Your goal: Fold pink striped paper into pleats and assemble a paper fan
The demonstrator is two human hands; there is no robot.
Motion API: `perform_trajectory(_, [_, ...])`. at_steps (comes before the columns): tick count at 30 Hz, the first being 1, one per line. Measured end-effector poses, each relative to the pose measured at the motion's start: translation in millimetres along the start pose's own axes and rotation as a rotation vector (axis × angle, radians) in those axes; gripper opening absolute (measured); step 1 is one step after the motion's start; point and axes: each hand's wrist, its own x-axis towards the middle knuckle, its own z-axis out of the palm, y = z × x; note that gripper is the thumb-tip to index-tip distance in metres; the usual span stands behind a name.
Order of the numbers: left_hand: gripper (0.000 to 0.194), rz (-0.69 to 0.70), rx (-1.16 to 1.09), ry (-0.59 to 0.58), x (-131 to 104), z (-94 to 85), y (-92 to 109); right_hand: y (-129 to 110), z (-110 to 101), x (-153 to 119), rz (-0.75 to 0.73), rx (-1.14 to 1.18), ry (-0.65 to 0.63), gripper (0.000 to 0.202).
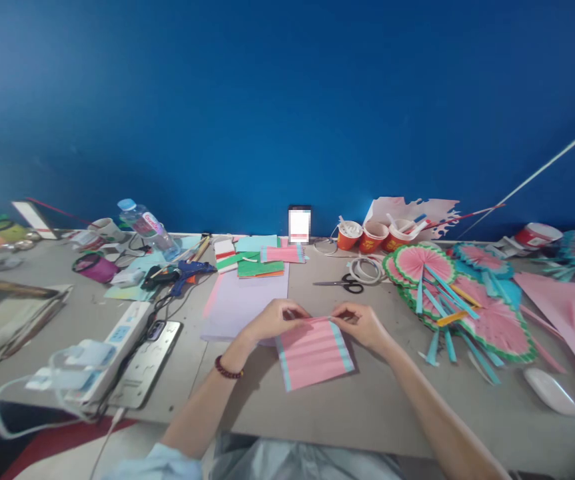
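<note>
Crinkled grey cloth (307, 461) shows by the smooth bench (277, 420). Left hand (278, 321) and right hand (361, 327), fingertips pinched closed, hold creased pink-and-blue paper (314, 355) along its far edge.

On my feed, the left hand (280, 319) has a bracelet (228, 368) at its wrist, a single loop of small, round, dark reddish-brown beads. Farther up that arm I see a loose, pale blue sleeve (162, 463) with soft creases. Low in my view lies folded grey-blue cloth (302, 460), slightly shiny; which garment it belongs to, I cannot tell.
</note>
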Motion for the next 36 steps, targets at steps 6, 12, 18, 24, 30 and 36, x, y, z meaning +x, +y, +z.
perform_trajectory(6, [0.024,0.165,0.122,0.132,2,25.8,13,-7,12,-3,0.005,0.009,-0.042,0.022])
perform_trajectory(12, [0.021,0.188,0.056,0.251,-2,33.2,21,-13,15,-4,0.064,0.343,-0.027,0.027])
perform_trajectory(18, [0.02,0.124,-0.206,0.389,-3,38.9,23,-22,17,-12,0.127,0.796,-0.174,0.036])
perform_trajectory(24, [0.019,0.12,-0.261,0.461,0,49.6,20,-17,27,-10,0.131,0.875,-0.14,0.034])
perform_trajectory(30, [0.022,0.125,-0.309,0.458,2,57.7,14,-12,32,-8,0.133,0.865,-0.022,0.026])
perform_trajectory(36, [0.025,0.075,-0.337,0.446,-2,64.6,17,-15,35,-8,0.136,0.837,0.02,0.026])
